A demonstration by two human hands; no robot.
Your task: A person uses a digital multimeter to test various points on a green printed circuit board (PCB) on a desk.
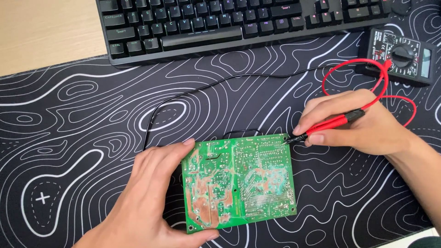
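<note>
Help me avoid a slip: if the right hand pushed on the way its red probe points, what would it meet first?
The right hand aims the red probe leftward; its tip already sits at the green circuit board, upper right corner. Pushed on, it would likely skid across the board's top edge.

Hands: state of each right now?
Left hand: grip closed on the green rectangular circuit board.
Right hand: grip closed on the red probe.

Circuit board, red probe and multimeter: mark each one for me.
circuit board [250, 183], head view, middle of the green solder side.
red probe [331, 123], head view, red handle.
multimeter [402, 54], head view, its dial.
</note>
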